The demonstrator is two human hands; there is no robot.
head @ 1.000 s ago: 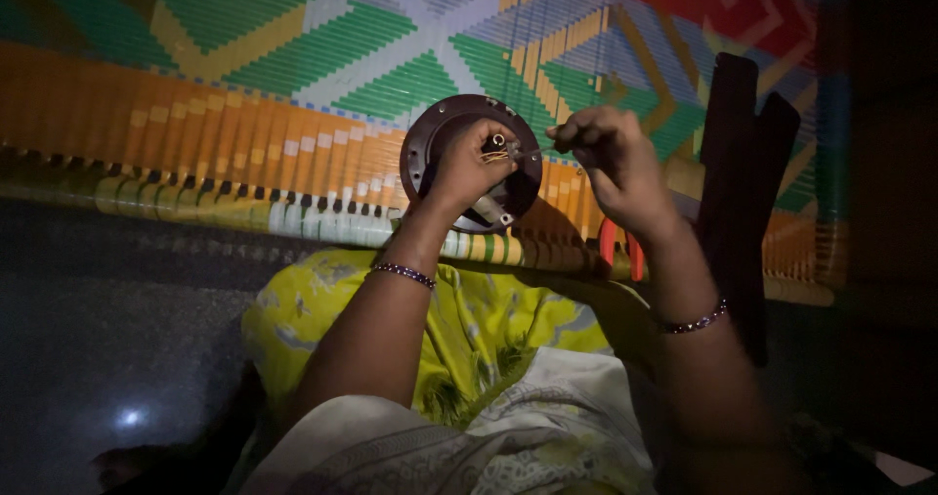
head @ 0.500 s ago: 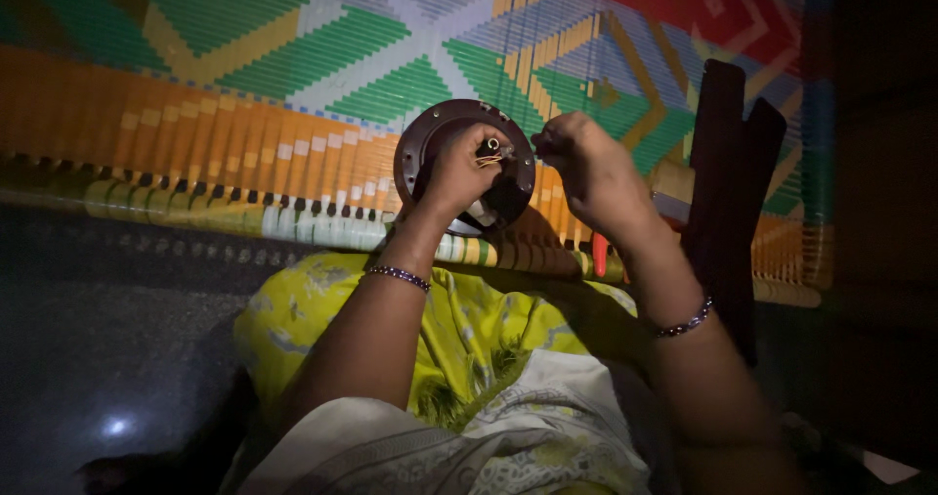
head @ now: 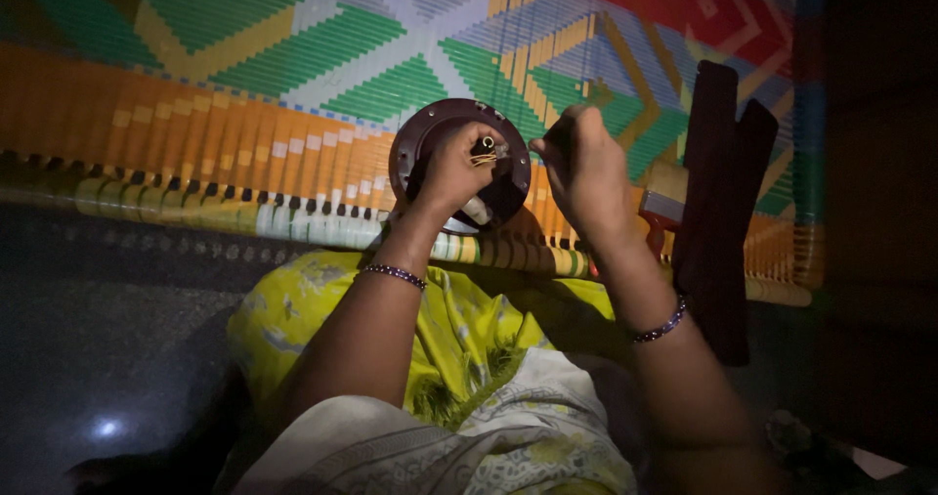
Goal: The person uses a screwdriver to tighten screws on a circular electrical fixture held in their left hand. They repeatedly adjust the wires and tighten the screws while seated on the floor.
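So the biggest thing here is the woven mat point(head: 293, 55), which is filling the whole top of the view with green, white, orange, red and blue bands. Its near edge is running left to right just beyond the person's lap, and a dark stone floor point(head: 107, 329) is spreading out below it on the left, with a small light spot glinting on it. That's where the open room is sitting; the right side is going almost black.

A dark cloth point(head: 718, 202) is lying on the mat at the right, hanging past the mat's near edge. Just left of it a small red and white thing point(head: 657, 216) is peeking out behind the right wrist, too hidden to tell what it is.

The yellow patterned dress point(head: 459, 339) is covering the lap right under both arms.

Nothing like a real container here; closest is the round dark disc point(head: 435, 138), which is being held up over the mat's near edge. The left hand point(head: 451, 168) is wrapping around its front, fingers pressed together on a little brass bit point(head: 486, 148) at the middle. The right hand point(head: 586, 168) is sitting just beside the disc's right rim, fingertips pinched together, but I can't tell what's between them. Beaded bracelets point(head: 393, 274) are sitting on both wrists.
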